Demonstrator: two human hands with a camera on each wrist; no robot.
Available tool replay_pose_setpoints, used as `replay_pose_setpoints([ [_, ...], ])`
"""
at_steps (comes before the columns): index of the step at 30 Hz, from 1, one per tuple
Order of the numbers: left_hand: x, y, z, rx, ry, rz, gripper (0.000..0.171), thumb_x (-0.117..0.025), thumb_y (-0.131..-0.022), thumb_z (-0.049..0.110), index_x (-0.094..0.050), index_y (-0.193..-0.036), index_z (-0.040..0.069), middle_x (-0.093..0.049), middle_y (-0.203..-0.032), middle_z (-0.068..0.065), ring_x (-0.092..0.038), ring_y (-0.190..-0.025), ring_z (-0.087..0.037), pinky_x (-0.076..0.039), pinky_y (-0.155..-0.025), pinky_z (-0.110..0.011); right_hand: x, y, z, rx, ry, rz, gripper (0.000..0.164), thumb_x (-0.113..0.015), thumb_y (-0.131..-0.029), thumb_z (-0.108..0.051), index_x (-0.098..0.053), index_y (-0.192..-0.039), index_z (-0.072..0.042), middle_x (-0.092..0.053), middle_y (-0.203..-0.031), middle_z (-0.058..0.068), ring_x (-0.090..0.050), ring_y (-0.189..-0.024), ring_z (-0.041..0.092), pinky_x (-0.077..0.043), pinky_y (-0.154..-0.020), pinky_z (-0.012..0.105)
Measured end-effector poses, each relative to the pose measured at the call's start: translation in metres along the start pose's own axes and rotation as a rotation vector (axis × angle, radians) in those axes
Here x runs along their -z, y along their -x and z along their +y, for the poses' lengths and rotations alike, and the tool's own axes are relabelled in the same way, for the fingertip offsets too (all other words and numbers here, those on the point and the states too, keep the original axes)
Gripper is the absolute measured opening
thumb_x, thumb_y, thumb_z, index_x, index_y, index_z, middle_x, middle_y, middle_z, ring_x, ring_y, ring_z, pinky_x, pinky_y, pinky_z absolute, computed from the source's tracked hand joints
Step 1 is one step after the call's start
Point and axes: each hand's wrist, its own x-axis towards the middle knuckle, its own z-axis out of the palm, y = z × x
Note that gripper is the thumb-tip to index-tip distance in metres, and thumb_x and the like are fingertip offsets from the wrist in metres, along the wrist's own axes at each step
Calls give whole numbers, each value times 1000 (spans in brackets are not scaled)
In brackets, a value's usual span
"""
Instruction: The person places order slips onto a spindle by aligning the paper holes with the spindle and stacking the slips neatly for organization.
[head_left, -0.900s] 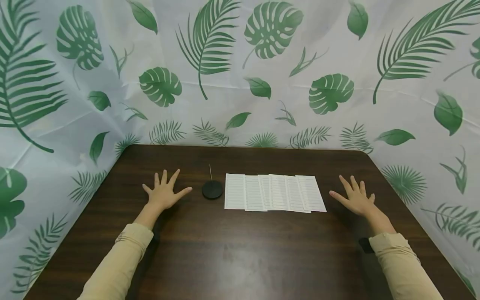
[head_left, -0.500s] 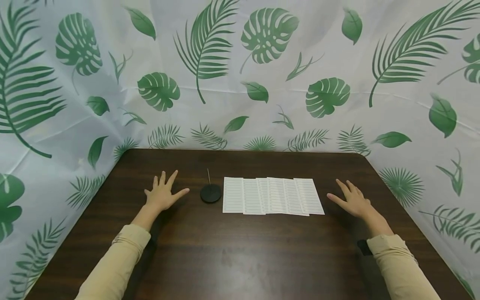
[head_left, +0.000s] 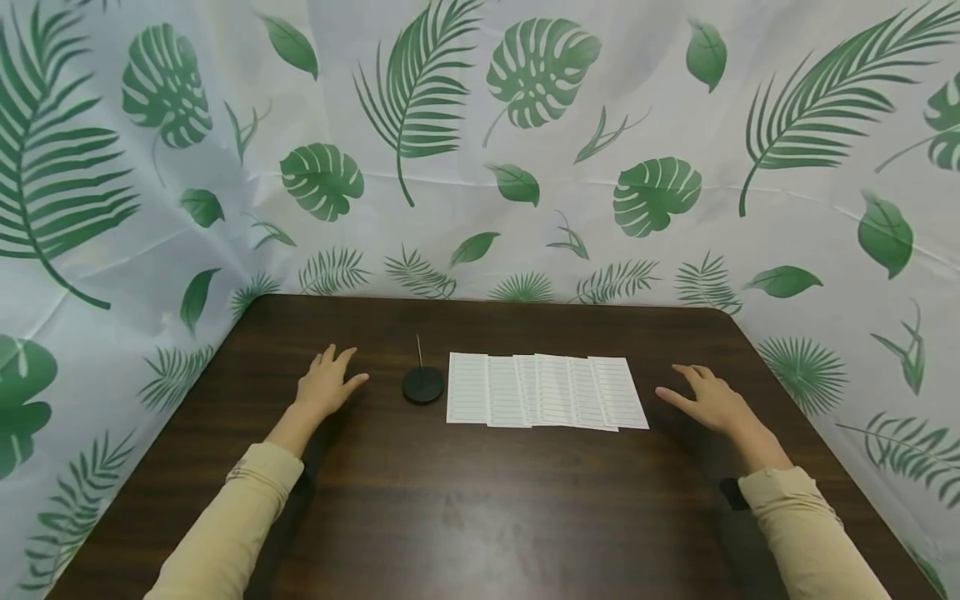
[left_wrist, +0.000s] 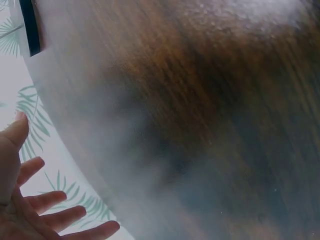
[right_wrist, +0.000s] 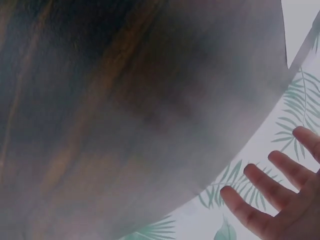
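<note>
My left hand (head_left: 322, 386) is held over the table's left side, fingers relaxed and nothing in it. Just to its right stands a bill spike (head_left: 423, 384), a thin upright metal pin on a round black base. Part of that base (left_wrist: 31, 27) shows at the top left of the left wrist view. Several white ruled paper slips (head_left: 468, 387) lie overlapping in a row right of the spike. Beyond the row's right end is my right hand (head_left: 711, 404), also holding nothing, with its thumb toward the slips. A slip's corner (right_wrist: 300, 30) appears in the right wrist view.
The dark wood-grain table (head_left: 480, 508) has a glossy top with rounded far corners. A white cloth (head_left: 442, 200) printed with green leaves hangs behind it and along both sides.
The spread fingers of both hands have drawn closer together and relaxed. The spike and slips stay put on the table; the head view has tilted slightly.
</note>
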Motion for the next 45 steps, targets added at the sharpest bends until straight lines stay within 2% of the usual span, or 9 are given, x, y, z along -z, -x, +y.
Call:
replay_pose_setpoints([
  [3, 2, 0, 1, -13, -29, 13, 57, -53, -96, 35, -38, -142, 5, -29, -146, -33, -35, -126, -54, -42, -90, -70, 3, -1, -1, 16, -2, -3, 82, -44, -93, -57, -37, -134, 13, -32, -134, 41, -38, -118, 60, -37, -89, 72],
  [7, 4, 0, 3, -34, -65, 34, 52, -55, -95, 33, -46, -136, 4, -47, -133, -30, -53, -110, -49, -50, -83, -62, 8, -2, -3, 34, 11, -9, 78, -45, -94, -55, -41, -132, 13, -38, -133, 41, -40, -118, 57, -39, -90, 70],
  [12, 8, 1, 3, -63, -72, 81, 43, -59, -93, 29, -57, -126, 2, -63, -116, -24, -63, -93, -42, -54, -74, -56, 12, -6, -8, 48, 16, -25, 74, -45, -94, -54, -44, -130, 10, -46, -128, 39, -46, -113, 55, -44, -85, 66],
  [18, 11, 1, 5, -106, -58, 110, 35, -61, -92, 26, -63, -116, 1, -67, -110, -21, -66, -83, -39, -56, -66, -51, 12, -7, -12, 66, 0, -52, 73, -46, -94, -55, -44, -129, 9, -55, -117, 37, -55, -102, 51, -49, -75, 61],
  [25, 11, 1, 8, -122, -47, 130, 30, -61, -92, 25, -67, -111, 1, -70, -101, -18, -67, -77, -35, -56, -63, -49, 10, -9, -14, 94, -9, -60, 63, -51, -94, -46, -46, -128, 7, -58, -113, 34, -58, -99, 49, -49, -74, 59],
  [30, 10, -1, 17, -158, -24, 104, 29, -61, -92, 25, -67, -109, 2, -71, -94, -16, -66, -75, -29, -56, -61, -43, 9, -6, -19, 108, -14, -71, 54, -55, -94, -36, -49, -125, 8, -60, -110, 34, -59, -96, 47, -50, -72, 58],
  [33, 9, -2, 21, -169, -8, 74, 30, -62, -92, 25, -66, -111, 2, -71, -96, -15, -67, -79, -28, -57, -63, -41, 7, -5, -25, 125, -23, -64, 50, -57, -94, -33, -50, -123, 8, -60, -109, 33, -60, -94, 47, -51, -72, 57],
  [39, 5, -4, 32, -179, 12, 39, 33, -62, -91, 28, -66, -114, 5, -71, -99, -13, -67, -83, -26, -58, -68, -41, 3, -6, -33, 143, -9, -57, 47, -58, -93, -29, -52, -123, 7, -61, -109, 33, -61, -95, 45, -51, -73, 57],
  [45, -1, -6, 39, -216, 20, -1, 34, -63, -91, 30, -66, -114, 6, -70, -103, -13, -67, -86, -28, -57, -72, -43, 3, -7, -45, 174, 39, -53, 45, -60, -91, -25, -54, -122, 8, -62, -109, 32, -61, -96, 43, -52, -74, 55],
])
